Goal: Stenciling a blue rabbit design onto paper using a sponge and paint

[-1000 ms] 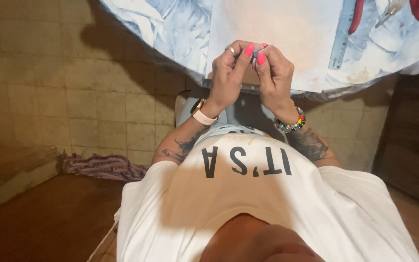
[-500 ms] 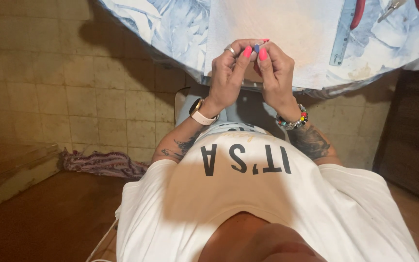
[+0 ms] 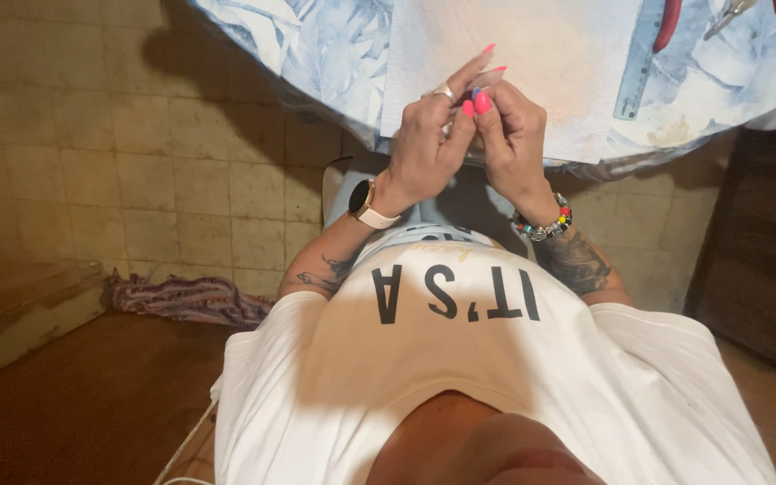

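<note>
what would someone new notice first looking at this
The two hands, left hand and right hand, meet at centre top, bright pink-nailed fingers pinching something tiny and bluish, too small to identify. Behind them lies a blue leaf-patterned tablecloth with a ruler on it; below, a white printed T-shirt fills the foreground.

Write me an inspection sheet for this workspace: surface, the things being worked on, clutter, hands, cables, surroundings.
Surface: table under a blue leaf-print cloth, with a white sheet laid on top.
Job's things: a tiny bluish piece pinched between the fingertips of both hands; too small to identify.
Clutter: blue ruler, red-handled pliers and a metal tool at the table's far right.
Hands: left hand wears a ring and a wristwatch; right hand wears a bead bracelet; both are raised over the table edge, fingertips together.
Cables: a thin white cord at the lower left.
Surroundings: tiled floor, striped cloth bundle, dark wooden furniture.
</note>
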